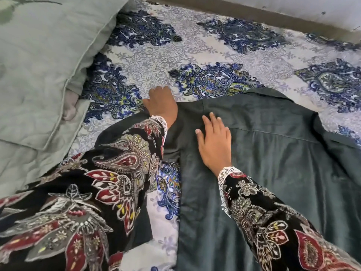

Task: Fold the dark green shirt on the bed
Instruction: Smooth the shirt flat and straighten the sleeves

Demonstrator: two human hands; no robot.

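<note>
From the head camera, looking down over the bed, the dark green shirt (273,173) lies spread flat on the bedsheet (156,61), which is white with blue paisley medallions; the shirt fills the right and lower middle of the view, its collar end pointing toward the far side of the bed and one sleeve trailing off to the left. The right hand (214,141) rests palm down on the shirt near the shoulder seam, fingers straight and spread a little, pressing the cloth flat and grasping nothing. The left hand (161,106) reaches further forward, at the upper left edge of the shirt where the sleeve meets the body; its fingers curl downward at the cloth's edge against the sheet, but I cannot tell whether they pinch the fabric or merely rest there. Both arms wear black sleeves (88,202) printed with red and grey paisley, each trimmed with white lace at the cuff. To the left, a pale green quilted pillow (39,65) sits on a matching quilt (29,153), well apart from the shirt's body.
</note>
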